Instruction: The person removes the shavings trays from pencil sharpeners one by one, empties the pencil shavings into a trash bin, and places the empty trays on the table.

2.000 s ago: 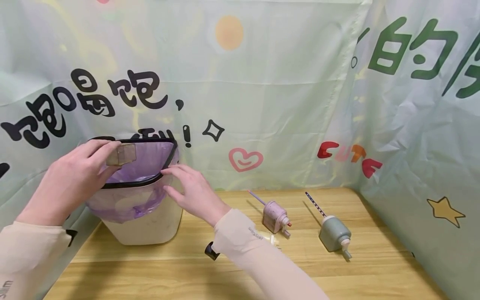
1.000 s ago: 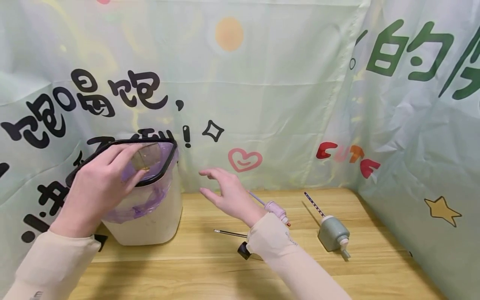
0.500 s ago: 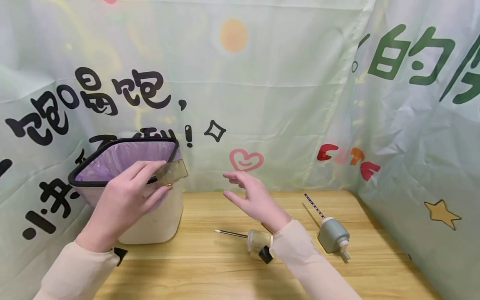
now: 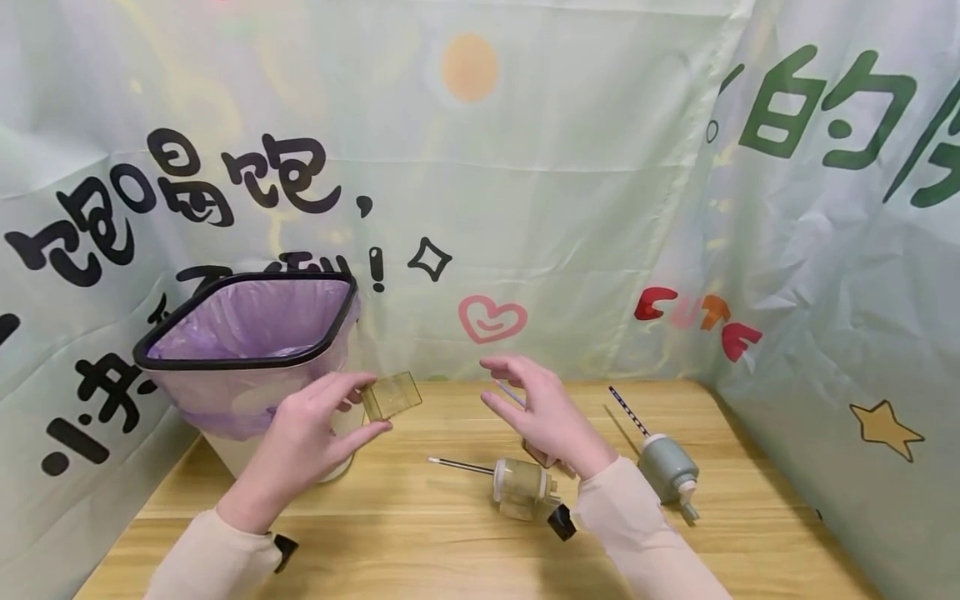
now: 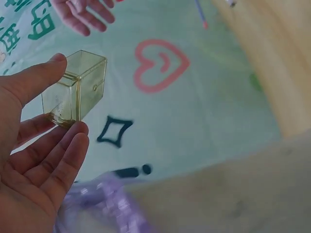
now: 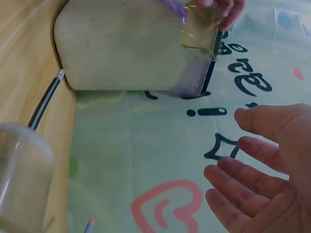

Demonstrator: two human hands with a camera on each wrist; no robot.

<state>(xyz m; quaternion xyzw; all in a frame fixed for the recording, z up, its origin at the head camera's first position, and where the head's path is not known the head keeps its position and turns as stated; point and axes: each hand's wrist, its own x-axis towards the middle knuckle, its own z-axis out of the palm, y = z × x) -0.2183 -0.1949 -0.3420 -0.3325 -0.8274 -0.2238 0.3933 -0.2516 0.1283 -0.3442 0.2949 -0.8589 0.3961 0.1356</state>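
My left hand (image 4: 311, 442) holds a clear yellowish shavings box (image 4: 393, 396) between thumb and fingertips, just right of the bin. In the left wrist view the box (image 5: 80, 87) looks see-through, with no shavings visible in it. My right hand (image 4: 551, 417) hovers above the table with fingers spread, holding nothing. Below it lies a clear yellowish crank pencil sharpener (image 4: 517, 483) with a black-and-white pencil (image 4: 461, 464) in its mouth. Behind the right hand, a pink sharpener (image 4: 536, 452) is mostly hidden.
A pale waste bin (image 4: 236, 364) with a black rim and purple liner (image 4: 255, 321) stands at the back left. A grey-green sharpener (image 4: 667, 467) holding a striped pencil (image 4: 628, 410) sits on the right of the wooden table (image 4: 375, 542). Printed cloth (image 4: 570, 208) hangs behind.
The left hand has carried the shavings box from over the bin's mouth to its right and lower. The right hand has left the bin's rim and moved right, uncovering the yellowish sharpener.
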